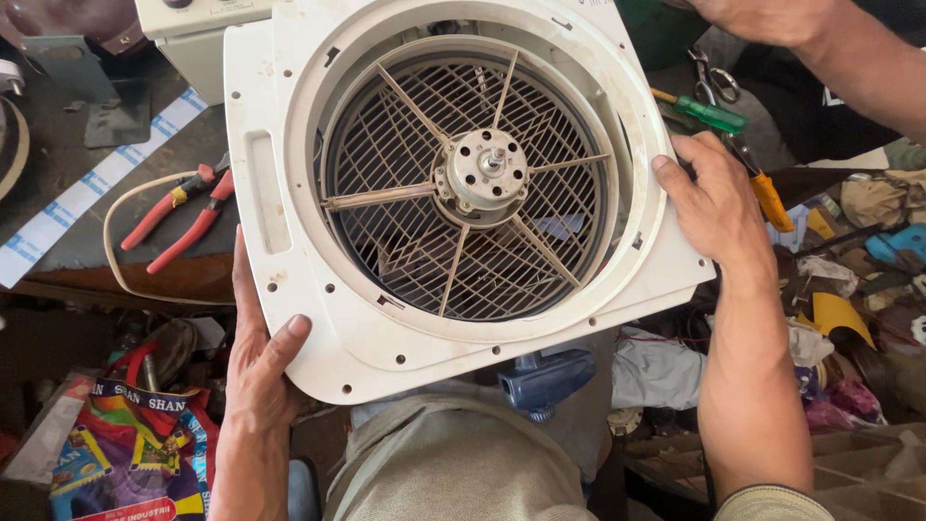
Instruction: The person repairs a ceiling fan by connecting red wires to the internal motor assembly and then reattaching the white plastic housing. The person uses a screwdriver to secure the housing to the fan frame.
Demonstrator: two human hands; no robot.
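— Fan housing (289, 193), white and square, sits tilted over the person's lap, its round opening facing up. Who holds it?

— Both hands. The left hand (258, 371) grips the lower left edge, thumb on top of the plastic. The right hand (709, 198) lies closed around the right edge, fingers curled against the rim.

— What shows inside?

— A wire grille (405, 154) behind thin spokes, with the small metal motor (487, 174) at the centre, shaft pointing up.

— And around it?

— Red-handled pliers (183, 217) lie on the desk (145, 154) to the left, near a pale cord. A green-handled screwdriver (709, 114) lies just above the right hand. Another person's arm (830, 48) crosses the top right corner.
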